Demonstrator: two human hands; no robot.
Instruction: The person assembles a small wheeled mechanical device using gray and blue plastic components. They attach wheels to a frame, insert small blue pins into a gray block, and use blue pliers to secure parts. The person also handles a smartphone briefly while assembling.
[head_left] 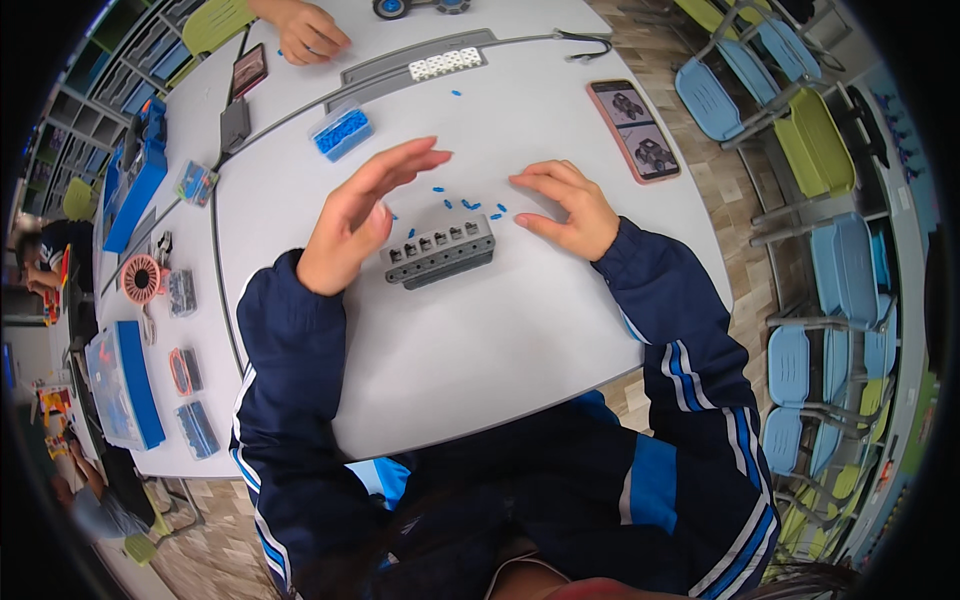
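Observation:
A dark grey block assembly [440,251] with a row of pegs on top lies on the white table [480,340] between my hands. My left hand [365,210] is raised on edge just left of it, fingers straight and apart, holding nothing. My right hand [565,208] rests on the table to the right of the assembly, fingers loosely curled, nothing visible in it. Several small blue pegs [470,205] are scattered on the table just behind the assembly, between both hands.
A phone in a pink case [633,130] lies at the right. A clear box of blue parts [341,132], a long grey beam [400,70] with white blocks [445,64] and another person's hand [305,32] are at the back. Parts trays [125,385] sit left; chairs [820,150] stand right.

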